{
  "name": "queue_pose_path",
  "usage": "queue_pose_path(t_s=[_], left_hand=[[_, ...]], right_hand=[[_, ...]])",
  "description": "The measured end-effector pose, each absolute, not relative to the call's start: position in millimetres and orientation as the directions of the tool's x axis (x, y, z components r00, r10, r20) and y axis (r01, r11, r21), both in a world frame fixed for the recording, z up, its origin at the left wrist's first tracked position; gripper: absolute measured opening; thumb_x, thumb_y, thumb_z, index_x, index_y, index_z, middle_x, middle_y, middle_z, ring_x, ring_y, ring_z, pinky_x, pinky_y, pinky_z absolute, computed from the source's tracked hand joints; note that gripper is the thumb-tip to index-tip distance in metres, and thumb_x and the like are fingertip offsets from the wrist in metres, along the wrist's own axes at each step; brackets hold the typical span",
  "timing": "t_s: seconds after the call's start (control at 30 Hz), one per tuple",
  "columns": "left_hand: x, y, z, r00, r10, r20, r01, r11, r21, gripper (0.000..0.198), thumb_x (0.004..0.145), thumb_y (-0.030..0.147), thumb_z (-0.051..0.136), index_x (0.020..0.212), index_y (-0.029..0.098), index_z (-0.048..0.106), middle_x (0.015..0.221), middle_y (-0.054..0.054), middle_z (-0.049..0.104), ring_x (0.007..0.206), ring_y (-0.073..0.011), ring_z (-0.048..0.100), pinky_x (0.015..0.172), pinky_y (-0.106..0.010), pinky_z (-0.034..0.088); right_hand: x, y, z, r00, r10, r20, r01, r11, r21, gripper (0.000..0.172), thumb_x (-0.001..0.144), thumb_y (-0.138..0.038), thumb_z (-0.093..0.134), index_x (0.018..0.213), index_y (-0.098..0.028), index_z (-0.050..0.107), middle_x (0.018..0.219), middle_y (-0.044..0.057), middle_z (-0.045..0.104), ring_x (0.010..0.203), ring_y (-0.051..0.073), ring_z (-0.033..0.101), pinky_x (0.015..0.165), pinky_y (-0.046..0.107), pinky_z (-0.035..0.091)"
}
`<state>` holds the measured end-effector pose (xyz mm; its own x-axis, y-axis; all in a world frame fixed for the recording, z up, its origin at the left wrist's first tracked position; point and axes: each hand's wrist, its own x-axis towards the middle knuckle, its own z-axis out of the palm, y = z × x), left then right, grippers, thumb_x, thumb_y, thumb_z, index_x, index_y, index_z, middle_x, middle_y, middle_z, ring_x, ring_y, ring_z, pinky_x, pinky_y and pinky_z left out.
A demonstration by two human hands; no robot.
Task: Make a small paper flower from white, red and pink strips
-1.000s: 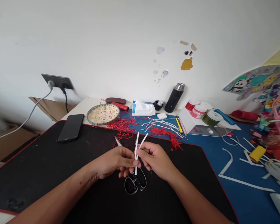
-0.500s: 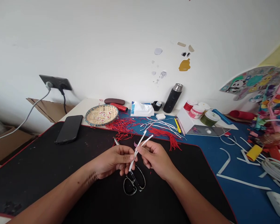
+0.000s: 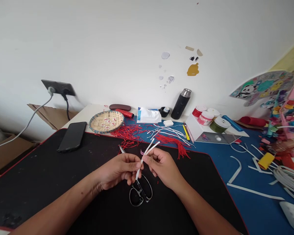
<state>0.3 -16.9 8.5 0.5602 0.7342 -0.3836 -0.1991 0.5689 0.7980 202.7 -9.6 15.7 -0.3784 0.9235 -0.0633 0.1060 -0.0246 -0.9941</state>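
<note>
Two white strips point(image 3: 147, 156) are crossing between the left hand point(image 3: 119, 171) and the right hand point(image 3: 163, 166), with both hands close together and their fingertips pinching the strips. A pair of black-handled scissors point(image 3: 140, 192) is lying on the black desk mat point(image 3: 39, 173) just below the hands, its blades pointing away beneath them. Beyond the left hand, a black smartphone point(image 3: 72, 137) is resting on the mat, and a woven bamboo tray point(image 3: 106, 121) is sitting on the table's white top point(image 3: 88, 112). Ahead of the hands, loose red threads point(image 3: 128, 132) and a bunch of white strands point(image 3: 166, 130) are spreading over a blue mat point(image 3: 247, 202), which is running past the right hand under scattered white strips and coloured paper scraps point(image 3: 281, 114). Further ahead, a black flask point(image 3: 180, 104) is standing against the white wall point(image 3: 88, 42), near a tissue pack point(image 3: 149, 116) and lidded jars point(image 3: 205, 117), their labels too small to read.
</note>
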Motion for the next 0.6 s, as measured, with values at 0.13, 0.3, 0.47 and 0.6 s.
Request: queue_pose_path(t_s=[0.13, 0.3, 0.47, 0.6], left_hand=[[2.9, -18.5, 8.6, 0.552, 0.737, -0.390, -0.216, 0.578, 0.787, 0.036, 0.072, 0.040, 0.092, 0.079, 0.011, 0.073, 0.068, -0.006, 0.074, 0.049, -0.0089, 0.063, 0.044, -0.014, 0.051], [5.4, -18.3, 10.9, 0.542, 0.748, -0.384, -0.229, 0.571, 0.788, 0.034, 0.072, 0.039, 0.092, 0.079, 0.012, 0.073, 0.068, -0.006, 0.074, 0.050, -0.0092, 0.062, 0.044, -0.015, 0.051], [5.6, -17.7, 12.1, 0.538, 0.747, -0.391, -0.235, 0.579, 0.781, 0.036, 0.070, 0.040, 0.094, 0.078, 0.011, 0.074, 0.067, -0.005, 0.073, 0.049, -0.0087, 0.062, 0.043, -0.014, 0.050], [5.5, -18.6, 10.5, 0.535, 0.748, -0.393, -0.250, 0.584, 0.772, 0.036, 0.070, 0.039, 0.094, 0.079, 0.010, 0.074, 0.066, -0.005, 0.073, 0.049, -0.0082, 0.061, 0.043, -0.014, 0.050]], right_hand=[[202.8, -9.3, 15.9, -0.364, 0.930, -0.046, 0.091, -0.014, -0.996, 0.031, 0.088, -0.047, 0.071, 0.087, -0.017, 0.065, 0.062, -0.005, 0.056, 0.044, 0.007, 0.045, 0.043, 0.020, 0.033], [202.2, -7.8, 15.6, -0.350, 0.935, -0.057, 0.091, -0.027, -0.995, 0.039, 0.086, -0.055, 0.073, 0.085, -0.017, 0.063, 0.064, -0.005, 0.056, 0.044, 0.007, 0.044, 0.042, 0.020, 0.033], [201.6, -7.8, 14.3, -0.368, 0.929, -0.038, 0.067, -0.014, -0.998, 0.039, 0.087, -0.056, 0.072, 0.087, -0.017, 0.063, 0.067, -0.004, 0.058, 0.044, 0.007, 0.044, 0.042, 0.021, 0.033], [201.9, -9.3, 12.4, -0.342, 0.940, -0.001, 0.110, 0.039, -0.993, 0.032, 0.090, -0.050, 0.071, 0.088, -0.018, 0.065, 0.067, -0.003, 0.058, 0.046, 0.008, 0.045, 0.044, 0.022, 0.034]])
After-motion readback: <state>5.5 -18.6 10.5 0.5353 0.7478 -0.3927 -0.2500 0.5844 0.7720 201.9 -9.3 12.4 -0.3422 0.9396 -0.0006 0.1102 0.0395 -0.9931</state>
